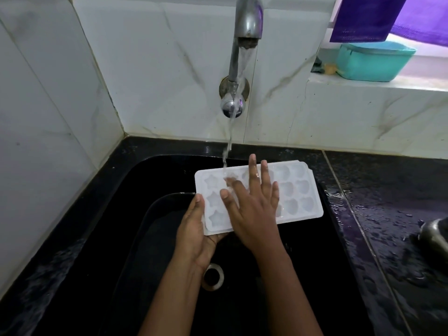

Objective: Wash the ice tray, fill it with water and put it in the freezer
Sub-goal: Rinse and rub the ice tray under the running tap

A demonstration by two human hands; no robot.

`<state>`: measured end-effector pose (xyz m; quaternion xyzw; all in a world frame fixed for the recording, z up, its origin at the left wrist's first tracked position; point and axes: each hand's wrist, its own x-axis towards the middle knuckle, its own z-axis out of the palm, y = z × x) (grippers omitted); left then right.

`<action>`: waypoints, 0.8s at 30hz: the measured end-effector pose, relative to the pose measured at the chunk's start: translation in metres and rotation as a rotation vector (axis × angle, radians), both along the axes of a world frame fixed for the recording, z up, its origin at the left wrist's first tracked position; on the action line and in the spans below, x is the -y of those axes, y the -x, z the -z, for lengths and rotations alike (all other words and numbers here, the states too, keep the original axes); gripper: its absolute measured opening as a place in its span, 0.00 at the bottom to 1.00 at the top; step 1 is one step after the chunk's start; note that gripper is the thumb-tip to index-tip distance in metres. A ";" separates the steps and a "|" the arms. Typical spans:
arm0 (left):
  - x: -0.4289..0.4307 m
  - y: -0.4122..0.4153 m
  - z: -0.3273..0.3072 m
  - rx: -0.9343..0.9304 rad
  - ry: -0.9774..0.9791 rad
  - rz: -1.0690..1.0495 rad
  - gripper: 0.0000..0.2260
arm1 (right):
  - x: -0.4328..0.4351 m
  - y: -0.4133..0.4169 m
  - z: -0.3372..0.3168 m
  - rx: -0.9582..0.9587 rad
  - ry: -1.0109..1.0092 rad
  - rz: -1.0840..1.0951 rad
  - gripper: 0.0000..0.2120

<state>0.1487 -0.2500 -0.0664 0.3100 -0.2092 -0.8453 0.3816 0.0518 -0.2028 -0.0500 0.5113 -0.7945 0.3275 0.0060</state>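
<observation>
A white ice tray (298, 190) with star and heart shaped cells is held level over the black sink (145, 170). My left hand (196, 229) grips its near left corner, thumb on the rim and fingers underneath. Spread flat on top of the tray, my right hand (252, 202) presses on the cells with straight fingers. Water runs from the steel tap (247, 23) in a thin stream (229, 139) and lands on the tray's far left cells, just beyond my right fingertips.
The sink drain (213, 276) lies below my left wrist. A wet black counter (388, 214) runs along the right, with a dark metal object (434, 232) at its edge. On the tiled ledge sits a teal tub (373, 61) under purple cloth (363, 18).
</observation>
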 end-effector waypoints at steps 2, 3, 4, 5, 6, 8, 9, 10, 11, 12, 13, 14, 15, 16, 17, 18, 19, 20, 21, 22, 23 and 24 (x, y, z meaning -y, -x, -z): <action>-0.001 0.000 0.001 0.009 -0.001 0.004 0.24 | 0.001 -0.001 0.001 -0.004 -0.029 0.000 0.32; -0.001 0.000 0.001 0.016 0.004 -0.006 0.22 | 0.001 0.001 0.002 -0.009 -0.034 0.010 0.32; -0.001 0.001 0.002 0.019 0.015 -0.012 0.19 | 0.001 0.004 0.003 -0.028 -0.027 0.040 0.31; -0.003 0.003 0.000 0.026 0.026 -0.012 0.17 | 0.002 0.005 0.003 -0.066 -0.008 0.090 0.30; -0.005 0.005 0.000 0.030 0.039 -0.009 0.15 | 0.002 0.004 0.004 -0.106 0.012 0.144 0.28; -0.007 0.008 -0.002 0.022 0.036 -0.017 0.15 | 0.003 -0.004 0.005 -0.138 0.010 0.166 0.28; -0.006 0.007 -0.002 0.014 0.024 -0.033 0.15 | 0.004 -0.007 0.005 -0.130 -0.011 0.130 0.29; -0.005 0.006 -0.002 0.012 0.020 -0.047 0.15 | 0.004 -0.009 0.006 -0.120 -0.027 0.089 0.30; -0.004 0.004 -0.002 0.017 0.026 -0.055 0.16 | 0.004 -0.008 0.005 -0.116 -0.031 0.062 0.30; -0.004 0.002 -0.001 0.027 0.040 -0.055 0.16 | 0.004 -0.004 0.004 -0.118 -0.021 0.063 0.29; -0.006 0.002 -0.001 0.041 0.055 -0.050 0.15 | 0.004 -0.001 0.004 -0.121 -0.007 0.098 0.28; -0.008 0.003 -0.001 0.055 0.066 -0.042 0.15 | 0.004 0.001 0.004 -0.131 0.006 0.149 0.27; -0.009 0.006 -0.002 0.059 0.069 -0.030 0.15 | 0.004 0.000 0.005 -0.147 0.018 0.194 0.27; -0.011 0.007 -0.004 0.056 0.060 -0.023 0.15 | 0.004 -0.003 0.007 -0.163 0.027 0.218 0.27; -0.011 0.008 -0.006 0.050 0.045 -0.027 0.15 | 0.005 -0.007 0.008 -0.168 0.026 0.211 0.27; -0.010 0.007 -0.007 0.046 0.032 -0.040 0.15 | 0.005 -0.010 0.009 -0.157 0.012 0.178 0.28; -0.009 0.005 -0.007 0.041 0.029 -0.055 0.15 | 0.005 -0.010 0.009 -0.146 -0.001 0.138 0.29; -0.007 0.003 -0.006 0.036 0.035 -0.065 0.15 | 0.005 -0.008 0.008 -0.143 -0.007 0.106 0.29; -0.007 0.001 -0.005 0.032 0.043 -0.072 0.15 | 0.005 -0.005 0.006 -0.146 -0.008 0.092 0.29; -0.007 0.000 -0.005 0.033 0.045 -0.076 0.15 | 0.005 -0.002 0.006 -0.150 -0.011 0.100 0.28; -0.008 0.001 -0.005 0.033 0.042 -0.073 0.14 | 0.004 0.000 0.007 -0.155 -0.014 0.126 0.28; -0.009 0.002 -0.006 0.030 0.035 -0.068 0.14 | 0.004 -0.002 0.008 -0.161 -0.014 0.156 0.27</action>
